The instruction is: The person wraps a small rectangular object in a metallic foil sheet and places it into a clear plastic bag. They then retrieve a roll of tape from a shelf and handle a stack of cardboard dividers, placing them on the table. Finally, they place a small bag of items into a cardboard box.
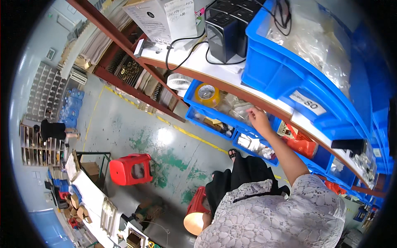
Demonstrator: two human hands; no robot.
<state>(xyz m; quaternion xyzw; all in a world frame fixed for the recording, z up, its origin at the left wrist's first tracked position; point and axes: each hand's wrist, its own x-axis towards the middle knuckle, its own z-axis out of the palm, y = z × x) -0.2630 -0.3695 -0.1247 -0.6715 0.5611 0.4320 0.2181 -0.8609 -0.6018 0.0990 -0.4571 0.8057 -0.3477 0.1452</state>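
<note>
Hand [259, 119] (right), curled, grip unclear, over crinkly clear plastic [239, 109], rectangular blue bin [223, 117]

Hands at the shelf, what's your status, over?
Right hand at clear plastic bags in blue bin, grip unclear. Left hand mostly hidden. Yellow tape roll beside bags.
</note>
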